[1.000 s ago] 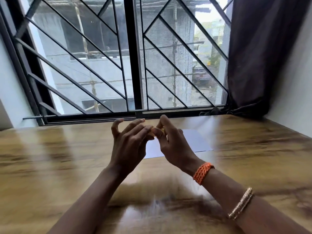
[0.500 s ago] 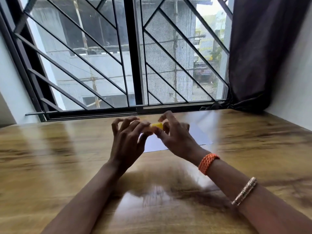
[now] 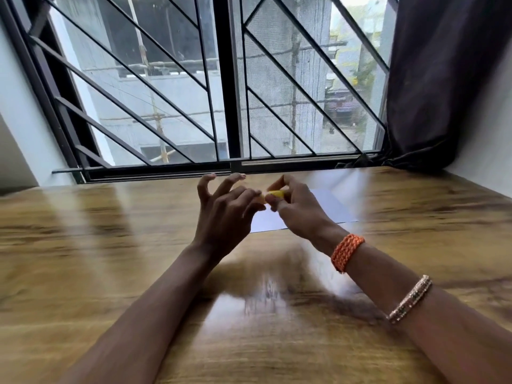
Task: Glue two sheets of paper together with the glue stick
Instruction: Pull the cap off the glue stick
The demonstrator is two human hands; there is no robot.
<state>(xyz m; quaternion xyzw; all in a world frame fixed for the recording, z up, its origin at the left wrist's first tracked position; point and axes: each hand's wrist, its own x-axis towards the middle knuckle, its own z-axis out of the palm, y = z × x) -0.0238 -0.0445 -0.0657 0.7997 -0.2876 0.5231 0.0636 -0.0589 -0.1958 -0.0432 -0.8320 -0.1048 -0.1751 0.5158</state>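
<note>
Opening the glue stick appears to be the step in hand: the small yellow stick is held above the tabletop, lying roughly level between the two hands, and no glue can be seen on the paper. The right hand is curled round the right end of the stick, its grip clamped on it with thumb above and fingers below. The left hand is brought against the stick's left end, where its thumb and forefinger seem to be pinched on what is judged to be the cap; its other fingers are spread and raised, holding nothing. Whether the cap is already loosened cannot be told, since the joint is hidden by the fingertips and the picture is blurred.

A pale sheet of paper is lain flat on the tabletop just behind and under the hands, near the window. Whether one sheet or two stacked sheets are there cannot be told.

Next, the cap would need to be pulled straight off along the stick's axis, the body being kept firmly held by the right hand, and then set aside. The stick would then have to be turned tip-down and brought to the sheet, which may need steadying with the freed left hand.
</note>
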